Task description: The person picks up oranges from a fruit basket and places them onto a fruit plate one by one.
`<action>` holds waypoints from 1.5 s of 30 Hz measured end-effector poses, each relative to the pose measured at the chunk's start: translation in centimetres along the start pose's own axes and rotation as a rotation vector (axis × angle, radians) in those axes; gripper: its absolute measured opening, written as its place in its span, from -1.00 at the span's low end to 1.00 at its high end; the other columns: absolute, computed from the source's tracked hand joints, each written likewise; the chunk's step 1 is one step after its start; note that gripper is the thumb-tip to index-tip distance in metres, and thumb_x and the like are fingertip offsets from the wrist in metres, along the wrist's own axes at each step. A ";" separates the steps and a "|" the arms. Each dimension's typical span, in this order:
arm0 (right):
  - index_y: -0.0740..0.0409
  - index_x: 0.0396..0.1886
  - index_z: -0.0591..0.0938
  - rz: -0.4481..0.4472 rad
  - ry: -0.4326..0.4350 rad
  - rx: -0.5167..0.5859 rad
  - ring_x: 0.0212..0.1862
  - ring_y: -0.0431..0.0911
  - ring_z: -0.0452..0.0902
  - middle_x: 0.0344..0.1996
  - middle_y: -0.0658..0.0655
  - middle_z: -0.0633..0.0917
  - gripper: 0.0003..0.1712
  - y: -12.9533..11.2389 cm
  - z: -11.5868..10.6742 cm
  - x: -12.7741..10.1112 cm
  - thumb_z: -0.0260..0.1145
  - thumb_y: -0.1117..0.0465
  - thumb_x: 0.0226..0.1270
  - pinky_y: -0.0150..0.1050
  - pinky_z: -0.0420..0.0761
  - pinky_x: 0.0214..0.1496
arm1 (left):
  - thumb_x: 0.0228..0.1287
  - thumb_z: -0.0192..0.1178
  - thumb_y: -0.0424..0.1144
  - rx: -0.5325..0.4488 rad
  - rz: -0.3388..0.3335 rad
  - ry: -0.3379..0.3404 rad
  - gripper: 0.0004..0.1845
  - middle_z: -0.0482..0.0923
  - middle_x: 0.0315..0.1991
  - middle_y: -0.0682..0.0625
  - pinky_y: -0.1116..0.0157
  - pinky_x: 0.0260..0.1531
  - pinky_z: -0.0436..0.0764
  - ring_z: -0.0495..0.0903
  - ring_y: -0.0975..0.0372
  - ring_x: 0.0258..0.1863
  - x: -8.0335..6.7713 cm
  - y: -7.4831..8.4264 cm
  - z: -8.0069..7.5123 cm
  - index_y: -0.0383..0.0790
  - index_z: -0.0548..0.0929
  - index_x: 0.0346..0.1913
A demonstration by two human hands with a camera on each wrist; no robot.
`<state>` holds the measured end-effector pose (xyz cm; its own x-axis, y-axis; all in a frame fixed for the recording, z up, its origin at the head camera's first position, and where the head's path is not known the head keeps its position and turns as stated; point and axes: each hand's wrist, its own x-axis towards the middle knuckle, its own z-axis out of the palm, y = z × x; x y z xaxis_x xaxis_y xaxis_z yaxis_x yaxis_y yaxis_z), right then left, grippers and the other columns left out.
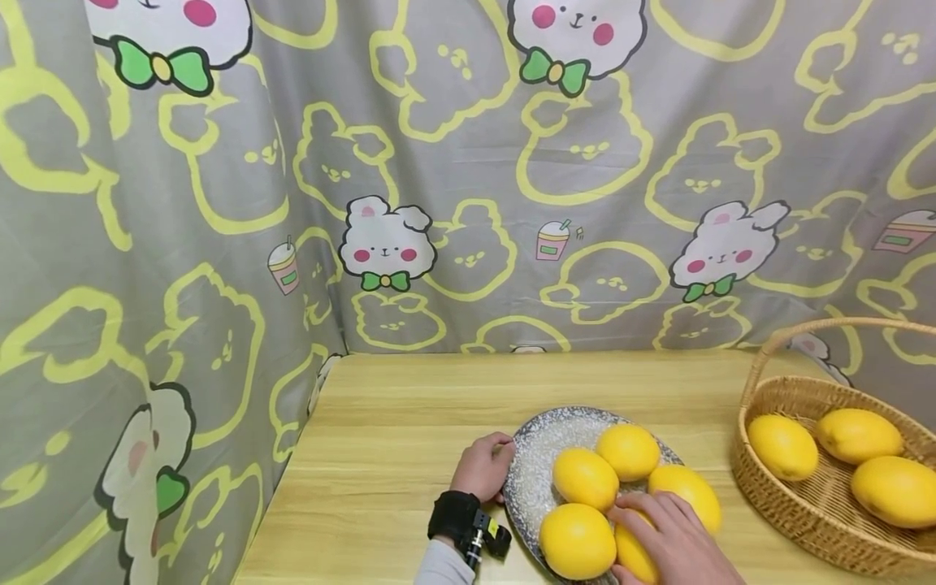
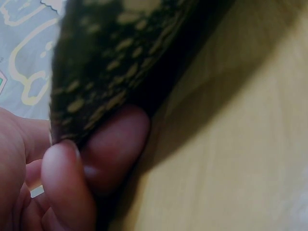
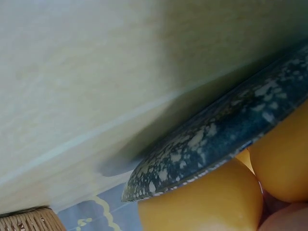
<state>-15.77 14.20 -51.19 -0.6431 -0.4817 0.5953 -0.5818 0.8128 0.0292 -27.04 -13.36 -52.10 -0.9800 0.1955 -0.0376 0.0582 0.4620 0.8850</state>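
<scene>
A speckled grey plate [image 1: 537, 455] stands on the table with several yellow lemons [image 1: 585, 479] grouped on its right and front part. My left hand [image 1: 483, 469] grips the plate's left rim; the left wrist view shows fingertips [image 2: 120, 144] pressed against the plate's dark underside [image 2: 110, 62]. Over the front right of the plate, my right hand [image 1: 676, 540] holds a lemon [image 1: 633, 554] with its fingers bent over the top. That hand partly covers this lemon and touches or nearly touches the lemon behind [image 1: 691, 491]. In the right wrist view, lemons [image 3: 202, 202] sit against the plate's rim [image 3: 207, 139].
To the right of the plate stands a wicker basket [image 1: 812, 532] with a tall arched handle; three lemons [image 1: 782, 447] lie inside. A patterned grey curtain [image 1: 468, 162] borders the wooden table [image 1: 380, 455] at the back and left.
</scene>
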 end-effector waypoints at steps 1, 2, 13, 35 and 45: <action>-0.14 -0.03 0.71 0.000 -0.002 -0.001 0.00 -0.19 0.55 0.00 -0.13 0.68 -0.31 0.0 0.0 0.0 0.62 -0.32 -0.18 -0.55 -0.16 0.56 | 0.59 0.08 -0.10 0.002 0.002 0.000 -0.64 0.45 -0.71 0.09 0.38 -0.82 0.47 0.37 0.35 -0.90 0.0 0.0 0.0 -0.18 0.66 0.23; -0.14 -0.03 0.71 0.001 -0.003 -0.001 0.00 -0.19 0.55 0.00 -0.13 0.68 -0.31 0.0 0.0 0.0 0.62 -0.32 -0.18 -0.55 -0.16 0.56 | 0.59 0.07 -0.10 0.004 0.003 0.001 -0.64 0.44 -0.71 0.09 0.38 -0.82 0.47 0.37 0.35 -0.90 0.1 0.0 0.1 -0.18 0.67 0.23; -0.16 -0.02 0.71 -0.007 -0.001 -0.001 0.00 -0.21 0.54 0.01 -0.15 0.68 -0.31 0.0 -0.1 0.0 0.59 -0.37 -0.14 -0.50 -0.05 0.51 | 0.59 0.08 -0.11 0.013 0.004 0.002 -0.64 0.42 -0.74 0.11 0.39 -0.84 0.45 0.36 0.37 -0.91 0.2 -0.1 0.2 -0.19 0.66 0.23; -0.19 0.02 0.70 -0.031 -0.020 -0.001 0.00 -0.25 0.53 0.02 -0.18 0.66 -0.31 0.3 -0.3 0.2 0.58 -0.39 -0.09 -0.27 0.20 0.23 | 0.59 0.08 -0.12 0.024 0.002 0.007 -0.67 0.52 -0.71 0.07 0.40 -0.85 0.45 0.37 0.37 -0.91 0.1 0.1 0.0 -0.18 0.68 0.20; -0.20 0.03 0.69 -0.031 -0.023 -0.002 0.00 -0.26 0.52 0.02 -0.18 0.65 -0.30 0.3 -0.3 0.1 0.59 -0.37 -0.10 -0.28 0.20 0.23 | 0.58 0.08 -0.10 0.014 -0.007 0.007 -0.66 0.44 -0.75 0.10 0.40 -0.84 0.45 0.36 0.36 -0.91 0.1 0.2 0.0 -0.17 0.68 0.21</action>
<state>-15.86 14.46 -50.85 -0.6359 -0.5138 0.5759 -0.6008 0.7979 0.0485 -27.13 -13.25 -51.92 -0.9816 0.1865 -0.0405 0.0541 0.4752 0.8782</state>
